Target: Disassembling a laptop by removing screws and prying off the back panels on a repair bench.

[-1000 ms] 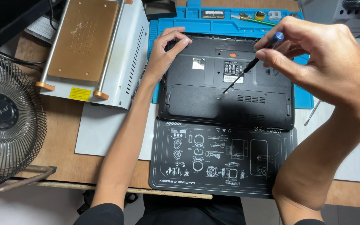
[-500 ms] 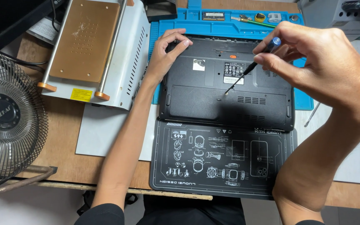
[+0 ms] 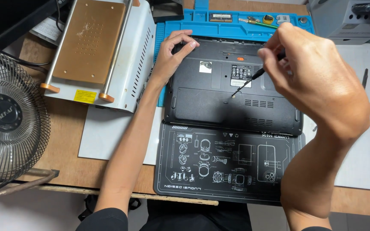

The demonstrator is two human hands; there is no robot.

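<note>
Head camera view of a wooden bench (image 3: 65, 158): an upturned black laptop (image 3: 232, 96) lies near the far edge, half on a blue work mat (image 3: 236, 25), half on a black printed mat (image 3: 228, 164). Right hand (image 3: 313, 81) pinches a slim screwdriver (image 3: 249, 82), its tip set on a screw in the laptop's base panel. Left hand (image 3: 172, 57) rests loosely, fingers curled, gripping nothing, on the laptop's far left corner. A white heating-plate machine (image 3: 99, 51) and a wire-caged fan (image 3: 9, 124) stand toward the bench's left edge.
</note>
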